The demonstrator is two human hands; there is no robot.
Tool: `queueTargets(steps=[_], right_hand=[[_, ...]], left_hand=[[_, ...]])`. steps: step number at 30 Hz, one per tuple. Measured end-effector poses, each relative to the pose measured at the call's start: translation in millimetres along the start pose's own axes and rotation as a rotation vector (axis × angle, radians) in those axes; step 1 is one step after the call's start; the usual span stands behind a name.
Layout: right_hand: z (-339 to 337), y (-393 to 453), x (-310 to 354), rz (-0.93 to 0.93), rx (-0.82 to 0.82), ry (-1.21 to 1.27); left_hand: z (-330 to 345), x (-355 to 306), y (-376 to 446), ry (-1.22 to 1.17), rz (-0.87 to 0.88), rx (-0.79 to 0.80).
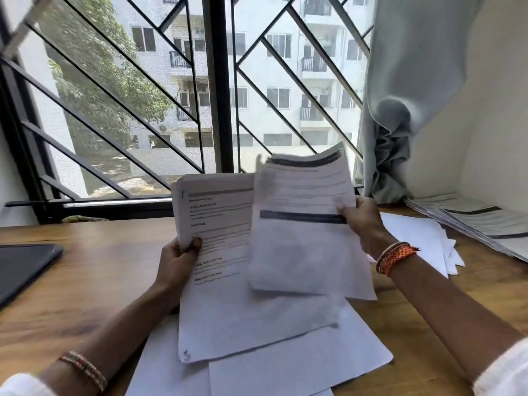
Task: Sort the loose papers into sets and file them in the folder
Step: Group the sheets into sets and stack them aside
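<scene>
My left hand [180,252] grips the left edge of a stack of printed papers [223,295], held up over the wooden desk [94,281]. My right hand [363,221] pinches the right edge of a smaller, motion-blurred set of sheets [303,238] that overlaps the stack's upper right. More white sheets [300,364] lie flat on the desk under the stack. A dark folder [23,267] lies at the desk's left edge.
A fanned pile of printed papers [480,221] lies at the far right by the wall. Blank white sheets [423,238] sit behind my right wrist. A grilled window [217,95] and a bunched curtain [394,144] stand behind the desk.
</scene>
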State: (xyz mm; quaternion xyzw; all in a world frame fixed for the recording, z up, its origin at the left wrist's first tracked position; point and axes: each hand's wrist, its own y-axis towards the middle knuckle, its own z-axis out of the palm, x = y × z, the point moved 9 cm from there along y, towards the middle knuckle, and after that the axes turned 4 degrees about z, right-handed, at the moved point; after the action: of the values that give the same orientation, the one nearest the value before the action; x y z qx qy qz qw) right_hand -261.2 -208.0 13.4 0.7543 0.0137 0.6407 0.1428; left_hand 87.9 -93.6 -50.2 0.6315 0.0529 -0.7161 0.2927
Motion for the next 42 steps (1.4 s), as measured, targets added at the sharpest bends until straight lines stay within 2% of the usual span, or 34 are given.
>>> queueTargets(steps=[2,3,5,7,9,14,18,23,27,29,31,33,35,38,42], right_hand=[[-49.2,0.1,27.7,-0.182,-0.425,-0.121],[-68.9,-6.6,43.2,-0.269,-0.588,-0.177],[-91.3,-20.4,69.3,-0.456,-0.762,-0.201],[-90.2,-31.9,84.9,-0.669,-0.793,-0.259],[-60.6,-41.0,85.9,-0.851,-0.620,-0.337],[68.0,-85.9,59.6,-1.044,0.014,-0.578],[138.1,-130.7,42.0,-1.119,0.430,-0.677],[172.8,-184.4,27.5,-1.093,0.766,-0.638],[184.1,-206.8,16.4,-1.129,0.898,-0.709],[185.8,-204.3,14.6,-1.054,0.884,-0.752],[175.0,-176.8,11.0,-0.812,0.763,-0.870],[143.7,-140.7,2.4,-0.512,0.606,-1.088],[108.1,-116.8,-7.1,-0.255,0.570,-1.244],[74.9,-101.4,-12.5,-0.119,0.598,-1.366],[69.7,-90.2,-29.0,-0.019,0.584,-1.276]], left_hand=[[-12.6,-8.9,7.8,-0.007,0.048,-0.080],[-18.9,-13.4,11.1,-0.028,0.065,-0.115],[-28.3,-19.9,16.4,-0.084,0.071,-0.156],[-29.7,-25.9,18.7,-0.118,0.058,-0.153],[-24.2,-33.4,19.3,-0.111,0.066,-0.112],[-13.7,-48.0,18.2,-0.149,0.067,-0.018],[-20.0,-51.3,17.6,-0.121,0.076,-0.093],[-32.4,-38.5,20.4,-0.094,0.077,-0.249],[-50.9,-17.2,17.7,-0.091,0.033,-0.411],[-58.5,-4.7,15.3,-0.037,0.015,-0.459],[-61.7,2.6,11.6,0.055,0.021,-0.477],[-62.9,2.6,9.9,0.102,0.045,-0.487],[-63.7,3.7,13.1,0.133,0.050,-0.481],[-63.8,4.3,15.9,0.171,0.056,-0.467],[-62.9,1.8,15.7,0.178,0.086,-0.471]])
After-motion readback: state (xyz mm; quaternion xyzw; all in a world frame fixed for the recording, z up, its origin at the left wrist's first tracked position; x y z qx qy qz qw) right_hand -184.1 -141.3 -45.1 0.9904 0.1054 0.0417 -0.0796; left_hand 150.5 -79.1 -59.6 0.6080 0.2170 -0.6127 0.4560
